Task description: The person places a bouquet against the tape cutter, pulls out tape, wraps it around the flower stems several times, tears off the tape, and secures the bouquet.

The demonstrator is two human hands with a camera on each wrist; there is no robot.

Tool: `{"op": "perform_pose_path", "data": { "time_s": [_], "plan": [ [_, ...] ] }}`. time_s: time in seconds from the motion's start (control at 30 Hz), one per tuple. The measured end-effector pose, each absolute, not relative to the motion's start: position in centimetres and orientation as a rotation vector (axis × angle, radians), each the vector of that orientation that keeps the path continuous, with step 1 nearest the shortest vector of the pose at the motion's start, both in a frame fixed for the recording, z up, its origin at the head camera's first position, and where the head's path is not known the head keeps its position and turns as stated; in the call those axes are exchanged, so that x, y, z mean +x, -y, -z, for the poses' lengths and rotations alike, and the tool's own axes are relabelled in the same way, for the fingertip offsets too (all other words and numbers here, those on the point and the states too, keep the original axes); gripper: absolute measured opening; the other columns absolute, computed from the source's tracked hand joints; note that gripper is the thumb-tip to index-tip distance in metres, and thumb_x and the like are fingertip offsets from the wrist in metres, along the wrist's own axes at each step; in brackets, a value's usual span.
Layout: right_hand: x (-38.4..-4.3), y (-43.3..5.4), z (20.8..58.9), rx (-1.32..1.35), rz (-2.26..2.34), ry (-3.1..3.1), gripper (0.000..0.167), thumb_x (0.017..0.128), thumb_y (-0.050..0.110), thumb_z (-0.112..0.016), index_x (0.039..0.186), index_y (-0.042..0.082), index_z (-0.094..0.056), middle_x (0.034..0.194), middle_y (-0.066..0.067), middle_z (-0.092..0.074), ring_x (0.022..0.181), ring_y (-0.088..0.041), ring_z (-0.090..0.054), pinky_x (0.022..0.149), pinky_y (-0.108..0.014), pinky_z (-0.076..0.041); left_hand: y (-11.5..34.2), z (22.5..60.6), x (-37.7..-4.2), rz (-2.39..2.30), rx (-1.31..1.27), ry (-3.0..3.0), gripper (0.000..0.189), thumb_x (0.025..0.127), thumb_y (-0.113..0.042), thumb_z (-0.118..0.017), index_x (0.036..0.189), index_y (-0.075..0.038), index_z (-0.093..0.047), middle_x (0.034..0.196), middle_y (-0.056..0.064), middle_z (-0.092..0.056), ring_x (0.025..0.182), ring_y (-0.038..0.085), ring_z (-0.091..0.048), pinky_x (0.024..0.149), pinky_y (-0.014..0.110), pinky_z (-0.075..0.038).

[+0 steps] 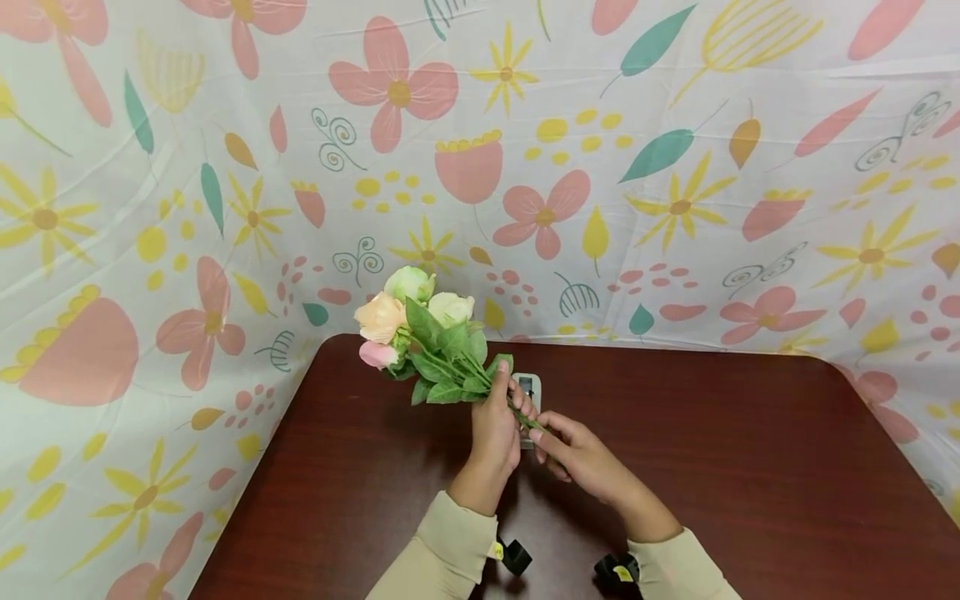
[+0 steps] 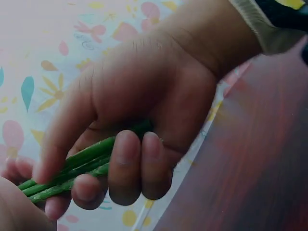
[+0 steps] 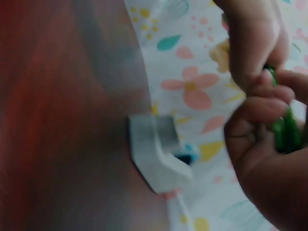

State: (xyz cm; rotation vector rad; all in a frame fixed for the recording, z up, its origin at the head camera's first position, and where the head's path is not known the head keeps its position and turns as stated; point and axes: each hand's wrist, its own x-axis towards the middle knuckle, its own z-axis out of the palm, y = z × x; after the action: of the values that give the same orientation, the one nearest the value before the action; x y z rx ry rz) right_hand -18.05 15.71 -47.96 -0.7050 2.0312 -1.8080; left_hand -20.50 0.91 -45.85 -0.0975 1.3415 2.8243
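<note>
Table [image 1: 712,442] | dark red-brown | on it: pale object [image 1: 534,390], partly hidden

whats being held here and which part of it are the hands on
A bunch of flowers, by its green stems: the left hand grips them below the leaves, the right hand pinches them lower down.

Bright head view, dimmer wrist views.

- Flowers [image 1: 382,318] left of the left grip [image 1: 495,427], leaves [image 1: 452,342] between them.
- Stems [image 2: 86,166] in the left grip, running rightward to the right grip [image 1: 583,454].
- Small object [image 1: 535,387] on the tabletop [image 1: 712,433], partly behind the grips.
- Cloth [image 1: 637,250] behind the tabletop and along its left and right.
</note>
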Motion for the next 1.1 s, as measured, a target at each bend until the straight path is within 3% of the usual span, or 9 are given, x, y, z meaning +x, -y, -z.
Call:
{"op": "perform_pose_path", "data": {
  "time_s": [0.13,0.23,0.33,0.43,0.6,0.77,0.97,1.03,1.1],
  "plan": [
    [-18.2,-16.0,47.5,-0.828,1.535,-2.242,0.021,0.109,0.022,-0.046,0.1,0.006,-0.056,0.074,-0.014,-0.057,0.053,-0.004,-0.047,0.049,-0.028,-0.047,-1.0,46.4,-20.5,-2.792,-0.09,-1.38,0.035,0.106,-0.044,-0.049,0.088,-0.013,-0.053,0.067,-0.004,-0.062,0.059,0.011,-0.061,0.059,0.026,-0.052],
    [-18.0,-15.9,47.2,-0.812,1.41,-2.345,0.019,0.108,0.025,-0.048,0.101,0.01,-0.057,0.072,-0.005,-0.057,0.056,-0.005,-0.052,0.054,-0.028,-0.05,-1.2,46.8,-20.3,-2.753,-0.065,-1.481,0.038,0.106,-0.044,-0.049,0.095,-0.009,-0.059,0.079,-0.001,-0.072,0.075,0.013,-0.071,0.077,0.031,-0.057],
    [-17.9,-15.5,46.9,-0.763,1.343,-2.442,0.019,0.107,0.028,-0.05,0.103,0.011,-0.058,0.071,0.002,-0.054,0.057,-0.006,-0.051,0.055,-0.027,-0.048,-1.1,47.0,-20.3,-2.729,-0.025,-1.611,0.05,0.105,-0.047,-0.048,0.102,0.0,-0.065,0.095,0.008,-0.076,0.096,0.021,-0.072,0.096,0.043,-0.052],
    [-17.7,-15.0,46.8,-0.718,1.271,-2.569,0.014,0.106,0.026,-0.053,0.102,0.014,-0.059,0.072,0.005,-0.052,0.061,-0.005,-0.05,0.059,-0.025,-0.045,-0.9,47.1,-20.2,-2.702,-0.007,-1.709,0.059,0.105,-0.05,-0.048,0.11,0.005,-0.067,0.114,0.019,-0.073,0.112,0.027,-0.068,0.105,0.053,-0.045],
    [-17.4,-14.0,46.4,-0.618,1.083,-2.793,0.006,0.103,0.019,-0.057,0.104,0.013,-0.058,0.074,0.006,-0.052,0.064,-0.006,-0.049,0.061,-0.025,-0.04,-0.6,47.3,-20.1,-2.658,-0.002,-1.792,0.056,0.106,-0.048,-0.046,0.117,0.003,-0.067,0.125,0.022,-0.069,0.121,0.03,-0.064,0.106,0.048,-0.045],
    [-17.2,-13.0,46.2,-0.507,0.926,-2.89,0.012,0.103,0.02,-0.056,0.11,0.011,-0.058,0.068,0.004,-0.051,0.058,-0.011,-0.047,0.059,-0.03,-0.039,-0.4,47.6,-20.1,-2.654,0.032,-1.791,0.054,0.107,-0.044,-0.046,0.119,0.005,-0.064,0.126,0.024,-0.067,0.123,0.033,-0.063,0.103,0.045,-0.046],
    [-17.1,-12.9,46.5,-0.55,0.832,-2.998,0.012,0.104,0.025,-0.058,0.097,0.014,-0.056,0.064,0.004,-0.047,0.058,-0.013,-0.046,0.058,-0.032,-0.038,-0.1,48.0,-19.7,-2.626,0.007,-1.796,0.052,0.106,-0.044,-0.049,0.119,0.003,-0.064,0.122,0.027,-0.067,0.122,0.042,-0.062,0.097,0.034,-0.052],
    [-17.0,-13.0,46.6,-0.59,0.789,-3.04,0.014,0.103,0.025,-0.059,0.096,0.013,-0.055,0.064,0.003,-0.048,0.058,-0.013,-0.046,0.056,-0.032,-0.038,0.1,48.1,-19.5,-2.565,0.013,-1.841,0.047,0.104,-0.041,-0.055,0.121,0.001,-0.065,0.124,0.022,-0.067,0.122,0.037,-0.062,0.096,0.031,-0.052],
    [-17.0,-13.2,46.7,-0.622,0.76,-3.081,0.013,0.103,0.023,-0.06,0.104,0.01,-0.059,0.067,0.001,-0.056,0.059,-0.014,-0.052,0.056,-0.033,-0.041,0.4,48.0,-19.2,-2.47,0.036,-1.862,0.042,0.101,-0.036,-0.062,0.126,-0.002,-0.065,0.128,0.017,-0.066,0.121,0.03,-0.062,0.096,0.03,-0.05]
  ]
}}
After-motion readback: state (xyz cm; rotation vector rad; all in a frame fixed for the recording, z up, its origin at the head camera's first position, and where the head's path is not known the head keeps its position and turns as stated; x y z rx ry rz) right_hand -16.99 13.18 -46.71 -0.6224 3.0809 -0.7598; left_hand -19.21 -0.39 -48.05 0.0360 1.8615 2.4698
